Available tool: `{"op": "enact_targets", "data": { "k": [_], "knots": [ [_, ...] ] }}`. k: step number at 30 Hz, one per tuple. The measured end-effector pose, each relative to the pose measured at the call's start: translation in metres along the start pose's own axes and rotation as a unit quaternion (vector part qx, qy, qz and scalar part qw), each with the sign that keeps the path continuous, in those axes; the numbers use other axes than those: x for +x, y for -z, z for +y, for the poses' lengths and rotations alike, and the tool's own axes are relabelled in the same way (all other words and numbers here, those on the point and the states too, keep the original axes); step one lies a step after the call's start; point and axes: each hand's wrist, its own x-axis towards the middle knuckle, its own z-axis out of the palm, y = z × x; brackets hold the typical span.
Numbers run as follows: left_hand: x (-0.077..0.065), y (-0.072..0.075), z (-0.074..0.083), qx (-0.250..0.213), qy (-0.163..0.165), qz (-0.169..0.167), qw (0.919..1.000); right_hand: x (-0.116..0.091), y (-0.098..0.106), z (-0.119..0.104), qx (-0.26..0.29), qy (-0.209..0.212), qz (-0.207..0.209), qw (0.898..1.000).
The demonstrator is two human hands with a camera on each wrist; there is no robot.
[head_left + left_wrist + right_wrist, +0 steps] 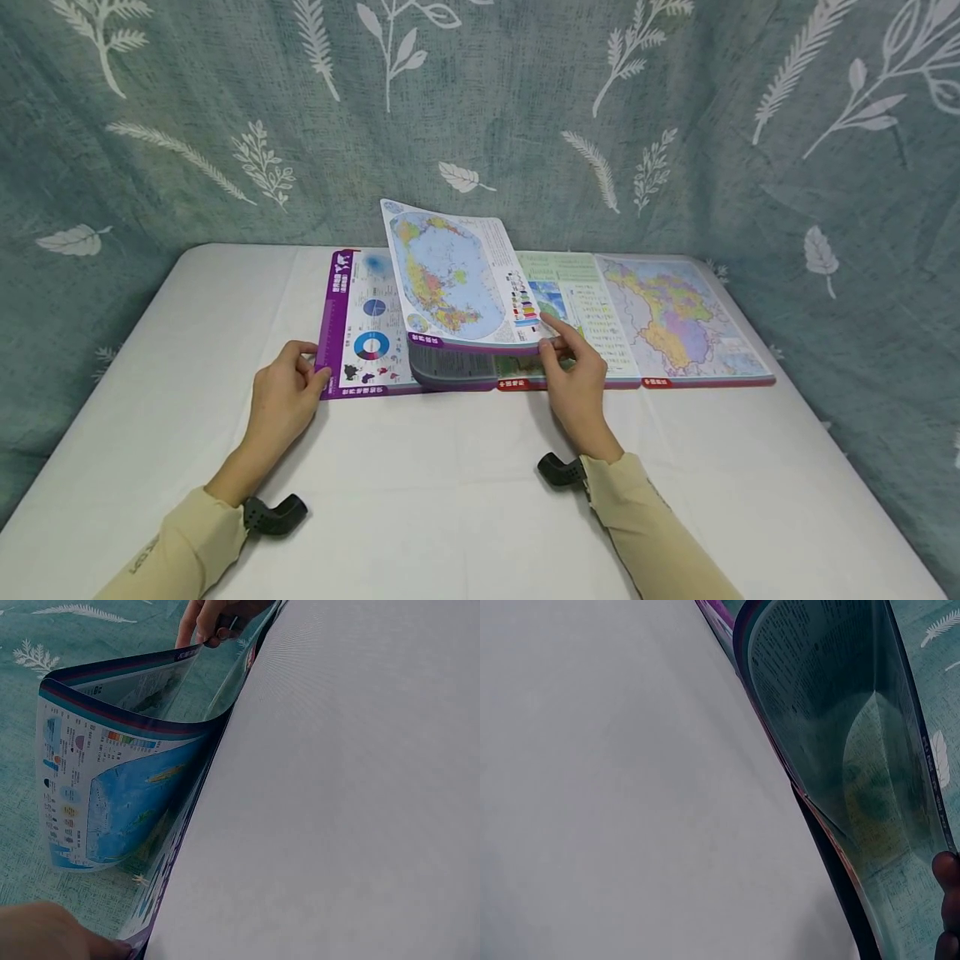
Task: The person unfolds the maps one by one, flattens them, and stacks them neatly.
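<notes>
A long folding map (678,321) lies on the table, with a purple-edged panel (332,333) at its left end and red-labelled panels toward the right. My left hand (281,396) pinches the lower left corner of the purple edge. Raised and tilted above the middle is a flap with a world map (450,279); its lower right corner is pinched by the thumb and fingers of my right hand (577,379). In the left wrist view this flap (124,787) bends over in a curve. The right wrist view catches only fingertips (949,900) at the flap's edge.
A white cloth (450,500) covers the table. Behind it hangs a green curtain (517,100) with white leaf prints. Each wrist carries a black camera mount (276,515) beside a beige sleeve (187,542).
</notes>
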Motion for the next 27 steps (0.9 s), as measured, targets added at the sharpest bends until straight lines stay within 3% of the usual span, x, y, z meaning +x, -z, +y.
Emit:
{"op": "enact_targets", "data": {
  "k": [9,18,27],
  "knots": [
    [0.001,-0.001,-0.001,-0.005,-0.003,-0.005,1.0,-0.002,0.009,0.007,-0.017,-0.025,-0.005,1.0],
    [0.0,-0.001,-0.002,-0.003,-0.004,-0.002,1.0,0.001,0.017,0.011,-0.018,-0.013,0.001,1.0],
    [0.0,-0.001,-0.003,-0.001,-0.007,0.0,1.0,0.0,0.025,0.018,-0.027,-0.027,0.007,0.999]
  ]
}}
